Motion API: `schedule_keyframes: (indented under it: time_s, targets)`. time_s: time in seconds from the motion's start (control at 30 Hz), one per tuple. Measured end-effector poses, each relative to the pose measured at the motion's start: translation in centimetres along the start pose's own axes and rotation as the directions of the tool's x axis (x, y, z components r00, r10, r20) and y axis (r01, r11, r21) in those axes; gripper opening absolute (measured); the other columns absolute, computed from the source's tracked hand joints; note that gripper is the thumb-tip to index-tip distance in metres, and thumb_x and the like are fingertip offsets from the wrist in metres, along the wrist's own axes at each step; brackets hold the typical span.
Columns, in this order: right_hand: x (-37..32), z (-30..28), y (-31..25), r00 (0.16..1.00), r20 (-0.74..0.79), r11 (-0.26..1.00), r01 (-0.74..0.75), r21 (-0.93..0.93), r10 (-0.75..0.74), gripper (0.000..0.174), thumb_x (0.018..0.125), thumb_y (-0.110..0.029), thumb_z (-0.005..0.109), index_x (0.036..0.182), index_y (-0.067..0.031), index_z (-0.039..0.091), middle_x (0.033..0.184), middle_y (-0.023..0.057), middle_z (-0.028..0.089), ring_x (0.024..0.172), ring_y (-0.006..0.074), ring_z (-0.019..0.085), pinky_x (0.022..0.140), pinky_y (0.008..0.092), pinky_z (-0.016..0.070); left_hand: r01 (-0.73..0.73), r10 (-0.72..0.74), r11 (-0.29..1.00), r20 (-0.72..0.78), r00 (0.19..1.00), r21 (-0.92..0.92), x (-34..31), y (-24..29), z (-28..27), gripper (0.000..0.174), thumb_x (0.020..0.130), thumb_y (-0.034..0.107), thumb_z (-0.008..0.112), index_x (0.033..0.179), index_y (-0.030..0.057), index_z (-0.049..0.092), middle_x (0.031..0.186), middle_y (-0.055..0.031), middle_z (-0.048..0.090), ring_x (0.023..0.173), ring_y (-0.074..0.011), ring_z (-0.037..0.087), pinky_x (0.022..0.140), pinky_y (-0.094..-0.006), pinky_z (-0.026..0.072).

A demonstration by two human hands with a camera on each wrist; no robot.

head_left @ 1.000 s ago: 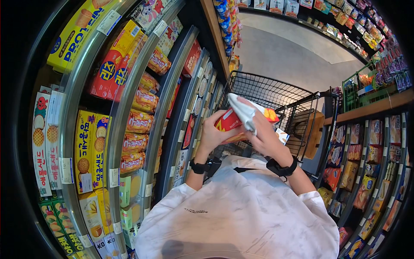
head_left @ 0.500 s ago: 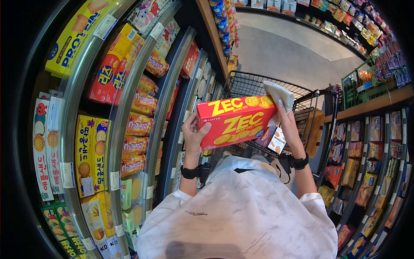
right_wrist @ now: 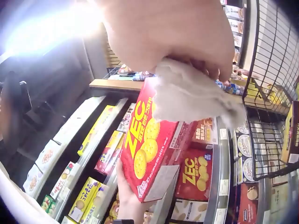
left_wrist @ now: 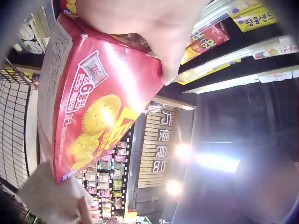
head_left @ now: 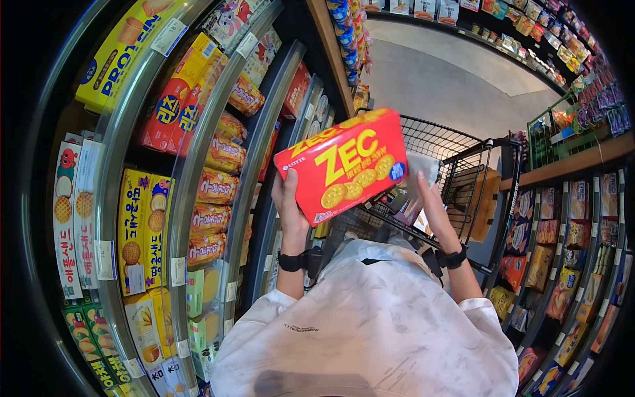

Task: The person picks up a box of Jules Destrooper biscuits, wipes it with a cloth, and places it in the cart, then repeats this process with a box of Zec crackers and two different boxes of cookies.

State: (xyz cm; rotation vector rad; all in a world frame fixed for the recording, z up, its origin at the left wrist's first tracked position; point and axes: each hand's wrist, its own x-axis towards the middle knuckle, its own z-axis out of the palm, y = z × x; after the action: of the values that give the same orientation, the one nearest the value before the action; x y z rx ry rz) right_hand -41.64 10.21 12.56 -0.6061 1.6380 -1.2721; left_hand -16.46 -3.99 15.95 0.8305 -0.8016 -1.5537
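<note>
A red box of ZEC crackers (head_left: 350,165) is held up over the shopping cart, its large front face toward the head camera and its right end tilted upward. My left hand (head_left: 291,208) grips the box at its lower left corner, with the thumb over the front face. Bunched in my right hand (head_left: 438,212) is a white cloth (right_wrist: 196,93), which lies against the box's right end in the head view. The right wrist view shows the fingers curled over the cloth, covering part of the box. In the left wrist view, the box's other printed face (left_wrist: 98,98) shows.
A black wire shopping cart (head_left: 456,142) stands just ahead, with a few packages (head_left: 407,208) at its near end. Snack shelves (head_left: 182,198) run close along the left. More shelves (head_left: 562,248) and a green wire basket (head_left: 549,132) are on the right.
The box was end-on between both hands under the cloth. It has swung round to show its front, then risen and tilted up at the right. The right hand moved right with the cloth.
</note>
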Motion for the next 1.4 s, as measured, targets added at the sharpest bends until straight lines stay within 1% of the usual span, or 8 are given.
schedule_keyframes:
  time_s: [0.07,0.43,0.57,0.7,0.77,1.03,1.17,1.4]
  targets:
    - [0.1,0.3,-2.4,0.967,0.004,0.947,0.248,0.204,-0.254,0.059,0.105,-0.048,0.044,0.136,0.0015,0.049,0.123,0.006,0.056,0.111,0.0125,0.051,0.099,0.0278,0.0389,0.038,-0.054,0.993,0.143,0.988,0.113,-0.2,0.2,0.0,0.052,0.092,0.031,0.072,0.127,-0.0021,0.053,0.117,-0.0109,0.064,0.105,-0.0161,0.064,0.093,-0.0317,0.0518]
    - [0.1,-0.5,-3.0,0.979,-0.031,0.957,0.205,0.204,-0.203,0.059,0.105,-0.048,0.043,0.139,0.0005,0.047,0.129,0.0069,0.055,0.118,0.0143,0.051,0.104,0.0293,0.0376,0.077,-0.098,0.989,0.177,0.979,0.124,-1.9,-0.9,0.0,0.048,0.091,0.027,0.073,0.125,-0.0022,0.055,0.115,-0.0107,0.065,0.104,-0.0149,0.063,0.092,-0.0305,0.0511]
    - [0.4,0.0,0.0,0.984,0.116,0.986,0.122,0.109,-0.135,0.057,0.105,-0.045,0.043,0.139,-0.0005,0.048,0.128,0.0049,0.058,0.117,0.0146,0.052,0.101,0.0304,0.0409,0.021,-0.021,1.0,0.013,1.0,0.014,-1.0,-0.3,0.7,0.052,0.095,0.035,0.067,0.129,-0.0002,0.051,0.124,-0.0106,0.06,0.111,-0.0161,0.061,0.095,-0.0327,0.0505]
    - [-0.6,1.2,-0.8,0.95,0.195,0.878,-0.303,0.369,0.246,0.057,0.102,-0.047,0.05,0.139,-0.0029,0.047,0.129,0.0075,0.058,0.119,0.0173,0.056,0.098,0.0335,0.0466,0.06,-0.069,0.991,-0.071,0.995,-0.118,-0.6,-0.9,1.1,0.059,0.096,0.044,0.062,0.135,0.0016,0.047,0.131,-0.011,0.059,0.117,-0.0193,0.06,0.099,-0.0363,0.05]
    - [0.1,1.5,-0.7,0.993,0.087,0.867,-0.108,0.486,0.075,0.056,0.102,-0.046,0.05,0.138,-0.0032,0.046,0.129,0.008,0.059,0.117,0.0183,0.059,0.098,0.0342,0.0481,0.035,-0.033,0.997,-0.026,0.999,0.065,-0.6,-1.3,1.1,0.056,0.096,0.042,0.063,0.134,0.0028,0.048,0.128,-0.0091,0.06,0.114,-0.0169,0.061,0.096,-0.034,0.0513]
    - [3.2,-1.5,-1.0,0.996,-0.09,0.789,0.072,0.611,-0.021,0.048,0.104,-0.042,0.046,0.13,-0.0023,0.054,0.121,0.0059,0.064,0.111,0.0142,0.061,0.096,0.0336,0.0489,0.245,-0.263,0.961,0.152,0.953,0.131,-1.8,-2.1,2.0,0.04,0.091,0.023,0.07,0.123,0.0038,0.057,0.111,-0.006,0.067,0.1,-0.0142,0.065,0.085,-0.0283,0.0537]
    - [3.1,-1.1,-0.2,0.998,-0.066,0.914,0.017,0.405,0.011,0.054,0.102,-0.049,0.049,0.128,-0.0017,0.054,0.115,0.0028,0.062,0.109,0.0123,0.058,0.096,0.0323,0.0453,0.37,-0.389,0.921,0.198,0.9,0.125,-2.1,-2.8,2.5,0.046,0.088,0.02,0.074,0.126,0.0014,0.056,0.114,-0.0057,0.065,0.103,-0.014,0.064,0.085,-0.0301,0.0545]
    - [-1.4,2.5,-2.1,0.97,0.19,0.961,-0.189,0.203,0.151,0.06,0.101,-0.052,0.048,0.136,-0.0035,0.049,0.129,0.0061,0.058,0.114,0.015,0.057,0.094,0.0339,0.0468,0.197,-0.216,0.968,0.112,0.97,0.157,-0.7,-2.9,2.5,0.048,0.086,0.014,0.076,0.126,0.0006,0.055,0.113,-0.0068,0.065,0.098,-0.0128,0.065,0.084,-0.0282,0.0541]
